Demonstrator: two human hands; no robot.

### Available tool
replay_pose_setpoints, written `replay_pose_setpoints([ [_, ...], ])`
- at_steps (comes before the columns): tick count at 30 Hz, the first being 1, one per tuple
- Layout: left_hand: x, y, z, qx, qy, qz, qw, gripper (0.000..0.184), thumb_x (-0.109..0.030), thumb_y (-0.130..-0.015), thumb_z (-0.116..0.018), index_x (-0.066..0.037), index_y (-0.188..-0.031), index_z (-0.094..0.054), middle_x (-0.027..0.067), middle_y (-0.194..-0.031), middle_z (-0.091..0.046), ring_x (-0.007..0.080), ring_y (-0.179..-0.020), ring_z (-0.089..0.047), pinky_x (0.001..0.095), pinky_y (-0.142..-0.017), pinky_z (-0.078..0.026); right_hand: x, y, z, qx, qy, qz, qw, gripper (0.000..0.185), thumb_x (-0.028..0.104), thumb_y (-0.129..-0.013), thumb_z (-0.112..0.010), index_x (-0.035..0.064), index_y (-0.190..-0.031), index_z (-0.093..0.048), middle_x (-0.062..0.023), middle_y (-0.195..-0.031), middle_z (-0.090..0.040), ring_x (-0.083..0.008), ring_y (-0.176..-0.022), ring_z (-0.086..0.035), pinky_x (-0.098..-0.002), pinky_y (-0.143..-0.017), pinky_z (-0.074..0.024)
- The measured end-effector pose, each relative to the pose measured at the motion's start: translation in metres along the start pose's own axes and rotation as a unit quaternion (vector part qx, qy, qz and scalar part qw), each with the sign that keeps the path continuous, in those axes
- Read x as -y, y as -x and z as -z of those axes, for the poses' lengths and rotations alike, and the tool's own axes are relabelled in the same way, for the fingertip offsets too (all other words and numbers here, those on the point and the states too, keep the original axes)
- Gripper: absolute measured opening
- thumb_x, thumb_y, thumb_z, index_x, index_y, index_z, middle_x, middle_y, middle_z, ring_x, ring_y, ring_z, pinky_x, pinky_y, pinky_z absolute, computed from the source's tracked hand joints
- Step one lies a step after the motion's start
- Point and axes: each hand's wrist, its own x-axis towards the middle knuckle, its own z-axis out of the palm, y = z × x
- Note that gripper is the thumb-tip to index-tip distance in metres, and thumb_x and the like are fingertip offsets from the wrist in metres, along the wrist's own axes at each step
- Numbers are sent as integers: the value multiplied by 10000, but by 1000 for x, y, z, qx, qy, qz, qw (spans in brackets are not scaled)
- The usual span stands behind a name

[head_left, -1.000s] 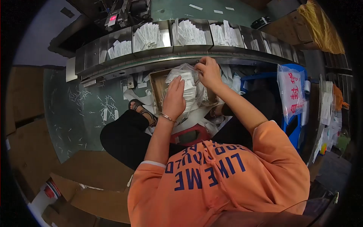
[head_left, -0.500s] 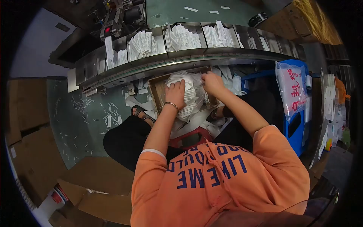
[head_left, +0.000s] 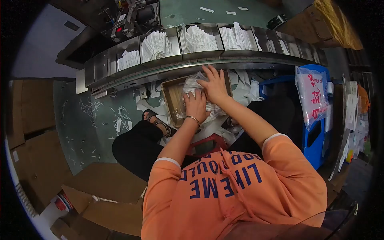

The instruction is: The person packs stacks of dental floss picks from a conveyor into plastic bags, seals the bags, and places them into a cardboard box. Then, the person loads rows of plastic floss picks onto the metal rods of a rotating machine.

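Note:
A clear plastic bag of white packets lies over a cardboard box between my knees. My left hand rests on the near part of the bag, its fingers spread. Just right of it, my right hand lies across the bag's right side with fingers apart. The two hands are close together, and they hide much of the bag. White packet edges show below my right hand.
Beyond the box runs a metal conveyor with compartments of white packets. A blue stool with a printed plastic bag stands at right. Cardboard lies at lower left, and a red stool is between my legs.
My right hand has let go of the bag's edge at the right and moved left onto the bag, its fingers opening. My left hand has shifted slightly toward me.

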Motion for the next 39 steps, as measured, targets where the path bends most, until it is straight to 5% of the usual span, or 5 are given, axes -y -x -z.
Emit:
replay_pose_setpoints([
  [17, -8, -20, -8, 46, -77, -13, 996, 860, -264, -588, -692, -45, -1324, -304, 159, -1246, -384, 368, -1146, -370, 563, -977, -227, -13, 61, 14, 49, -257, -219, 940, 767, -132, -631, -446, 115, -1337, -272, -178, -906, -504, -338, -798, -523, -393, -711, -437],
  [25, 19, -3, 58, -114, 120, 5, 986, 731, -272, -638, -692, -62, -1265, -382, 173, -1195, -457, 314, -1098, -444, 433, -965, -315, -48, 60, -14, -40, -489, -359, 794, 441, 345, -882, -468, 47, -1208, -468, -81, -1000, -557, -185, -852, -541, -293, -751, -432],
  [29, 88, 8, 32, -249, 398, 235, 851, 571, -386, -817, -556, -52, -1256, -408, 133, -1285, -417, 249, -1174, -387, 384, -956, -319, -74, 75, -74, -83, -687, -527, 494, 582, 503, -882, -410, 78, -1280, -417, -67, -1162, -508, -154, -1066, -463, -285, -948, -319],
  [32, 76, 2, -20, -113, 827, 364, 412, 633, -530, -880, -355, -68, -1313, -364, 92, -1320, -403, 249, -1154, -398, 345, -955, -303, -31, 64, -65, -27, -687, -610, 393, 787, 662, -806, -377, 131, -1374, -252, -57, -1404, -278, -237, -1238, -321, -417, -1028, -219],
  [39, 30, -3, -23, -2, 916, 313, 249, 663, -574, -883, -292, -80, -1320, -361, 61, -1334, -389, 267, -1151, -404, 360, -960, -308, -3, 59, -78, 56, -816, -453, 355, 782, 639, -845, -293, 71, -1376, -216, -58, -1370, -340, -216, -1207, -362, -337, -999, -290],
])
